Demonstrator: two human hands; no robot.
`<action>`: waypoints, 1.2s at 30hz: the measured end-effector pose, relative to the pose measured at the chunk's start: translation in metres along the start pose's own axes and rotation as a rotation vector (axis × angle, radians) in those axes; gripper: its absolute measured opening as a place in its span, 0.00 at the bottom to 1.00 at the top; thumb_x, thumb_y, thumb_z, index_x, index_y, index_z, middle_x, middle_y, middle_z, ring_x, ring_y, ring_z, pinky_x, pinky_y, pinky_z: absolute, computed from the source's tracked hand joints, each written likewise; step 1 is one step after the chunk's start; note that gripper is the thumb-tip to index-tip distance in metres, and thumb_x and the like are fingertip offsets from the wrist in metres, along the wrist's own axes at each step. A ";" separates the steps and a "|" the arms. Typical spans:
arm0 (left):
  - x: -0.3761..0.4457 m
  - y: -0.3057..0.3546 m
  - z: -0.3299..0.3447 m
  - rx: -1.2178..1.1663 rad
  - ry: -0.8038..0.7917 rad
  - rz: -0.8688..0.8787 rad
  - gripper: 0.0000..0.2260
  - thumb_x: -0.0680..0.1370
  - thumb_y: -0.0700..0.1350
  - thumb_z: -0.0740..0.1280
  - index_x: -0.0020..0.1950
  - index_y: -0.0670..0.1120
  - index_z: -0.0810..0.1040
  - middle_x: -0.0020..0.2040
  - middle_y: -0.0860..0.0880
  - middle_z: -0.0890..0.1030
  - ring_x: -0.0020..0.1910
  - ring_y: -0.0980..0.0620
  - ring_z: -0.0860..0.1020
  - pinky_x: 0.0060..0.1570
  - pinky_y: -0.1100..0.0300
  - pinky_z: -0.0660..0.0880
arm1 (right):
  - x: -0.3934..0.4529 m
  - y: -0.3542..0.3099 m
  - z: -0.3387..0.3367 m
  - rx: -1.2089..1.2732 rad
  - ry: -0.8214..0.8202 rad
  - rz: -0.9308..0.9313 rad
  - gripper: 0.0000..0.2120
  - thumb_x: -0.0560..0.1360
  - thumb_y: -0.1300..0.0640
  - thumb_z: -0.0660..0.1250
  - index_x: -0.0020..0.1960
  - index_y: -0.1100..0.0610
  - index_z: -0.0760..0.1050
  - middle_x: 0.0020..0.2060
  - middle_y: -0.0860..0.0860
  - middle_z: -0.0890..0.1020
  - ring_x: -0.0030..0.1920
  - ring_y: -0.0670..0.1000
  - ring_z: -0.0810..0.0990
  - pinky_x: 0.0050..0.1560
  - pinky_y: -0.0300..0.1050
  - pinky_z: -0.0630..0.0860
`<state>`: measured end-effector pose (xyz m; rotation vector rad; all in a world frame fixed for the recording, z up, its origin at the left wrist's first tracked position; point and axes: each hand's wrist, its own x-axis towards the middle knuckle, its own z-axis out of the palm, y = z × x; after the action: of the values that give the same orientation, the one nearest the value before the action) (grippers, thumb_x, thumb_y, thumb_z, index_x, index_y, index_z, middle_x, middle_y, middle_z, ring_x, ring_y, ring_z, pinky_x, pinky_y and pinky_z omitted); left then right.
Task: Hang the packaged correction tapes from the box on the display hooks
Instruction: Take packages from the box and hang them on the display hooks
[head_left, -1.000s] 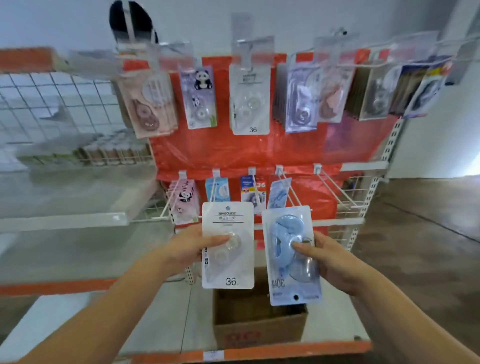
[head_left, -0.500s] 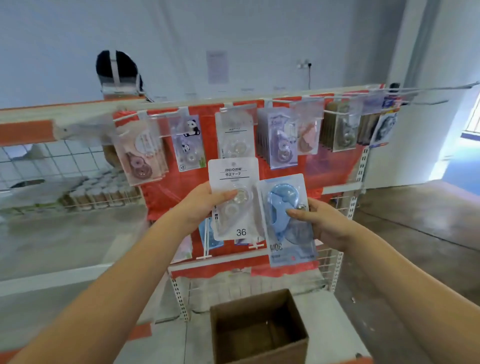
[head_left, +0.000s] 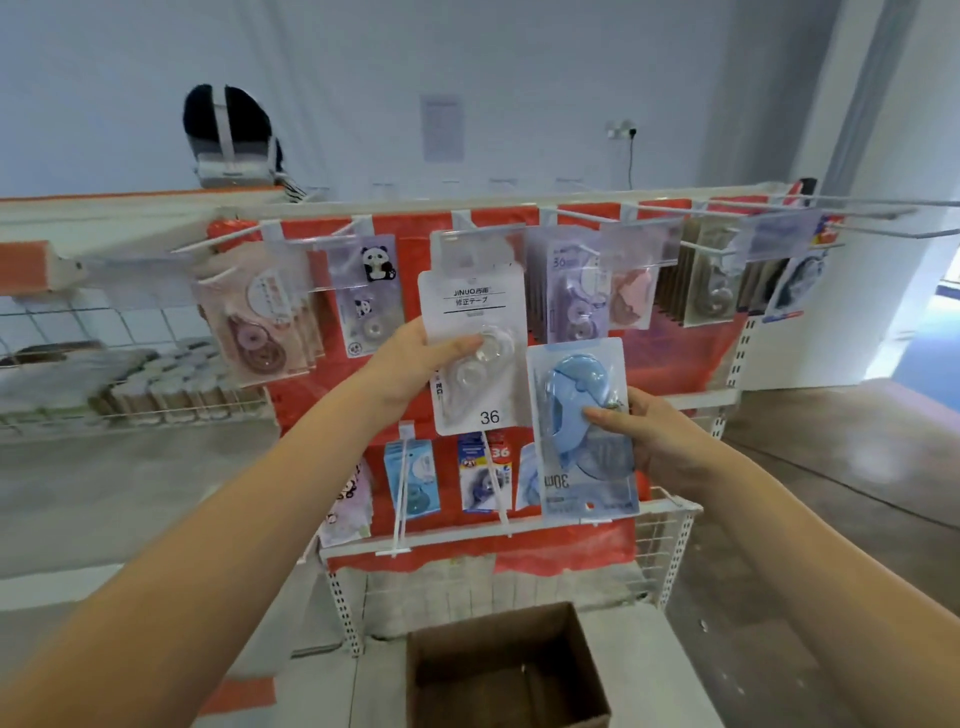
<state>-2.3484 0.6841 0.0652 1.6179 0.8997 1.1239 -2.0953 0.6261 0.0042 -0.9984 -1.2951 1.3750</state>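
Observation:
My left hand (head_left: 415, 361) grips a white packaged correction tape (head_left: 475, 312) marked 36, held upright against the upper row of display hooks (head_left: 467, 226), right below a clear tag with a matching white pack behind it. My right hand (head_left: 654, 441) holds a blue packaged correction tape (head_left: 582, 431) upside down, lower and to the right, in front of the red backing. The brown cardboard box (head_left: 504, 670) stands open on the shelf below; its inside looks dark and I see no packs in it.
More packs hang on the upper hooks: brown (head_left: 260, 332), panda (head_left: 371, 301), purple (head_left: 569, 296), pink (head_left: 631, 296). A lower hook row (head_left: 400, 499) carries blue packs. A wire basket (head_left: 670, 525) sits at the right, a wire shelf with rolls (head_left: 156, 389) at the left.
Both hands rose from above the box to the display. The white pack now reaches the upper hook row; the blue pack stays lower at the right. My view tilted upward.

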 end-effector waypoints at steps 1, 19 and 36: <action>0.003 0.000 0.000 -0.014 0.012 0.003 0.16 0.75 0.37 0.68 0.63 0.40 0.75 0.54 0.51 0.82 0.50 0.60 0.81 0.47 0.70 0.76 | 0.004 -0.001 -0.001 0.002 -0.015 0.004 0.47 0.49 0.45 0.84 0.62 0.63 0.73 0.54 0.60 0.82 0.52 0.56 0.83 0.48 0.49 0.82; 0.025 0.001 0.001 -0.024 0.079 -0.021 0.16 0.76 0.38 0.67 0.63 0.41 0.75 0.56 0.48 0.81 0.53 0.55 0.80 0.52 0.66 0.77 | 0.039 0.004 -0.023 -0.029 -0.133 0.050 0.43 0.55 0.45 0.81 0.64 0.61 0.72 0.56 0.59 0.82 0.55 0.59 0.81 0.51 0.53 0.81; 0.077 -0.025 0.003 -0.078 0.271 -0.199 0.08 0.74 0.47 0.72 0.51 0.47 0.79 0.53 0.48 0.82 0.52 0.50 0.80 0.59 0.54 0.75 | 0.046 0.000 -0.022 0.067 -0.073 0.048 0.33 0.57 0.52 0.78 0.60 0.60 0.74 0.53 0.58 0.83 0.50 0.54 0.84 0.41 0.43 0.81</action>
<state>-2.3231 0.7607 0.0611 1.3011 1.1501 1.2383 -2.0828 0.6754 0.0046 -0.9472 -1.2771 1.4938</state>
